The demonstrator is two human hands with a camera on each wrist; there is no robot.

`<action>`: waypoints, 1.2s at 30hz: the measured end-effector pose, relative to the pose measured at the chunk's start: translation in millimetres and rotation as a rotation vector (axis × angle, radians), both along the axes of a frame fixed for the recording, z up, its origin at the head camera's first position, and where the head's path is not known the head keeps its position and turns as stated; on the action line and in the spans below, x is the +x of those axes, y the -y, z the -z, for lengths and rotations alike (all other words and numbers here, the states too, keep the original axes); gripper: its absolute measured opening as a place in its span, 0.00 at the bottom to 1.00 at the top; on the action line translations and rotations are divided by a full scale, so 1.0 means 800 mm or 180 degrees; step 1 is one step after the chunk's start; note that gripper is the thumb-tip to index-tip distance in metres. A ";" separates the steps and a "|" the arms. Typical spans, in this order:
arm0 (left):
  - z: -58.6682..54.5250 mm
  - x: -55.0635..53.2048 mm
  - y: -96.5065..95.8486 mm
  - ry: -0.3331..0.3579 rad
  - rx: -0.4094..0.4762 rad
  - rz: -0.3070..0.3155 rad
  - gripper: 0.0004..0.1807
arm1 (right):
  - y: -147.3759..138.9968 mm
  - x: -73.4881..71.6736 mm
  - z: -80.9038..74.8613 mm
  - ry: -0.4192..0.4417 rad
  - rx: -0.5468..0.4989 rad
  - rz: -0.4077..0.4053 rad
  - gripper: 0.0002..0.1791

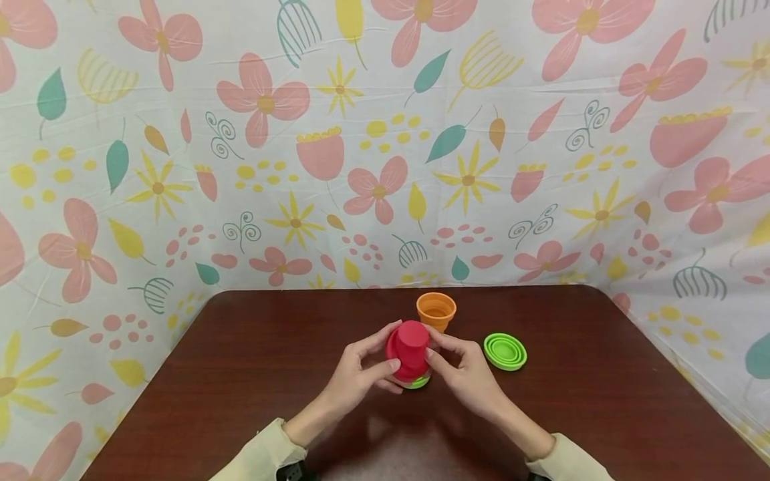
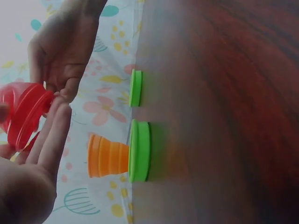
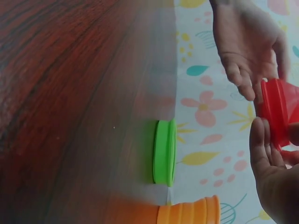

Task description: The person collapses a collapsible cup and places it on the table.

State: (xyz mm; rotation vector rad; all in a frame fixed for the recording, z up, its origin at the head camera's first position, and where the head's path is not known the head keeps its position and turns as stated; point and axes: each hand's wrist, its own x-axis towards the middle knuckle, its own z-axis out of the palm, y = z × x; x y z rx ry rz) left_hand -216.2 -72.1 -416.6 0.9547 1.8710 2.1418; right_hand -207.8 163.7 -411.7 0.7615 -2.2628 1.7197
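Both hands hold a red collapsible cup (image 1: pixel 412 344) above the middle of the table, its narrow end facing the head camera. On its left side, my left hand (image 1: pixel 359 371) grips it between thumb and fingers. My right hand (image 1: pixel 466 374) pinches it from the other side. Below the red cup lies a flattened green collapsible cup (image 2: pixel 141 150), mostly hidden by it in the head view. Just behind stands an orange collapsible cup (image 1: pixel 436 311), extended and mouth up. Another flattened green cup (image 1: pixel 505 351), with concentric rings, lies right of the right hand.
A dark reddish-brown wooden table (image 1: pixel 259 374) carries the cups. Its back edge meets a floral-print cloth (image 1: pixel 379 133), which also hangs along both sides.
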 end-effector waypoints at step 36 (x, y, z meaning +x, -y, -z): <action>0.003 -0.001 0.004 0.0234 0.0278 0.0355 0.41 | -0.001 0.005 0.002 0.0508 -0.0421 -0.0547 0.35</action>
